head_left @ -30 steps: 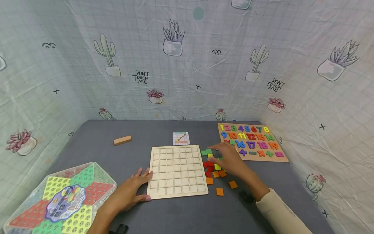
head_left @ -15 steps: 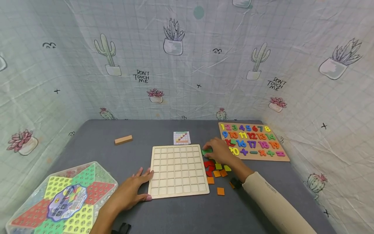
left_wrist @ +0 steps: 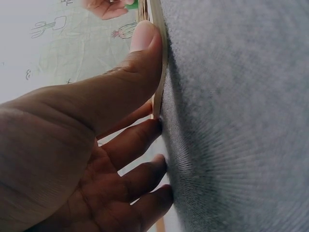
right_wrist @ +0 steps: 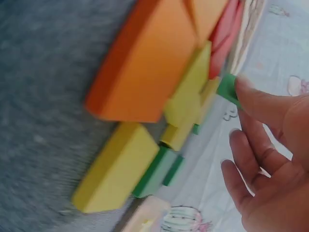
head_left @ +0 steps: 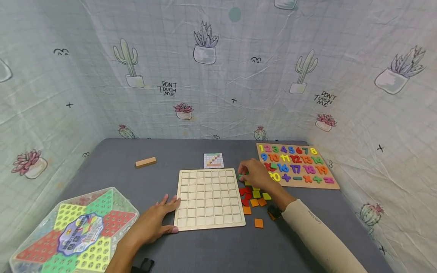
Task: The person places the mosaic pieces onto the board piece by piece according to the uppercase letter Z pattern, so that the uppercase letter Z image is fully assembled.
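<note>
A pale wooden grid board [head_left: 210,199] lies flat in the middle of the head view. My left hand [head_left: 152,223] rests at its left edge with fingers spread; in the left wrist view the thumb [left_wrist: 145,46] lies along the board's edge. Beyond the board's far right corner is my right hand [head_left: 257,175], pinching a small green tile [right_wrist: 227,88] between thumb and fingers in the right wrist view. Below that hand lie loose red tiles [head_left: 246,191], yellow tiles [head_left: 256,194] and orange tiles [head_left: 258,223].
A number puzzle board [head_left: 300,165] stands at the back right. Behind the grid board lies a small pattern card [head_left: 213,160], and to its left a wooden block [head_left: 145,162]. A hexagonal Chinese checkers box [head_left: 76,231] fills the front left. Printed cloth surrounds the grey table [head_left: 218,250].
My right hand has come down from over the tiles to the board's far right corner and has taken hold of a green tile. The left hand stays at the board's edge.
</note>
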A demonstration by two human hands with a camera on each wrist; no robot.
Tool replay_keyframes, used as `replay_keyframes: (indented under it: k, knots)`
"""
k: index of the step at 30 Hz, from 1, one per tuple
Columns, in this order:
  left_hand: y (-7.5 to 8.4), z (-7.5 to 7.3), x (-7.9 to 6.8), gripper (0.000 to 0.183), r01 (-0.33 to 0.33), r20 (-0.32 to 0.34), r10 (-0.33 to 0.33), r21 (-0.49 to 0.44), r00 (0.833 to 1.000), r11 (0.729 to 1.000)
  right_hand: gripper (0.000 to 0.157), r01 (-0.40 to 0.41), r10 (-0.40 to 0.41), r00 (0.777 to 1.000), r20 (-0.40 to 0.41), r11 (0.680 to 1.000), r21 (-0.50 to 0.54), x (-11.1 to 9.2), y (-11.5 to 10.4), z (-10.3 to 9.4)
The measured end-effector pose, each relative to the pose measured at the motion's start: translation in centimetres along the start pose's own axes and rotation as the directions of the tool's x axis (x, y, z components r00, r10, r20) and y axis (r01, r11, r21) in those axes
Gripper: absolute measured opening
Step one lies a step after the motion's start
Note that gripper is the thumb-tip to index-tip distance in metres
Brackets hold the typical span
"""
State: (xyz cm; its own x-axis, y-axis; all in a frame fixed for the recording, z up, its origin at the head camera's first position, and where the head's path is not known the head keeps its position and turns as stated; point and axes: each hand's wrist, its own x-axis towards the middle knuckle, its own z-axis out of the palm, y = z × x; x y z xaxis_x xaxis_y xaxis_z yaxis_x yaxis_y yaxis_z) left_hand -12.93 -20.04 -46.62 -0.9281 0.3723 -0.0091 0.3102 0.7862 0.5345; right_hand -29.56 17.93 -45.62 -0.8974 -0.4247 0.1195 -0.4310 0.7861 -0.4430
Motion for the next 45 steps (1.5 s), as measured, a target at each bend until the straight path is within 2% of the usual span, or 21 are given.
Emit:
replay_keyframes:
  k: [4, 9, 24, 29, 36, 45]
  knots:
    - [0.0, -0.1, 0.0, 0.089, 0.007, 0.007, -0.007, -0.002, 1.000, 1.000, 0.009, 0.038, -0.037, 0.998, -0.045, 0.999, 0.015, 0.1, -0.8, -0.2]
    - [-0.1, -0.1, 0.0, 0.088, -0.003, -0.004, 0.003, -0.001, 1.000, 1.000, 0.007, 0.057, -0.052, 0.997, -0.063, 0.995, 0.079, 0.6, -2.9, -0.1]
    - [-0.2, 0.1, 0.0, 0.090, 0.004, -0.004, -0.004, -0.006, 1.000, 1.000, 0.013, 0.089, -0.087, 0.996, -0.020, 0.989, 0.115, 4.2, -8.7, 2.9]
    - [-0.2, 0.1, 0.1, 0.090, 0.012, -0.001, -0.012, -0.004, 1.000, 1.000, 0.012, 0.064, -0.071, 0.997, 0.034, 0.983, 0.170, 5.7, -10.1, 4.0]
    - [-0.1, 0.0, 0.0, 0.090, 0.011, 0.001, -0.011, -0.007, 1.000, 1.000, 0.011, -0.028, 0.004, 0.993, 0.120, 0.979, 0.203, 7.4, -11.2, 5.2]
    - [-0.1, 0.0, 0.0, 0.089, 0.007, 0.006, -0.007, -0.012, 1.000, 1.000, 0.010, -0.105, 0.083, 0.988, 0.130, 0.980, 0.167, 9.2, -11.7, 6.9]
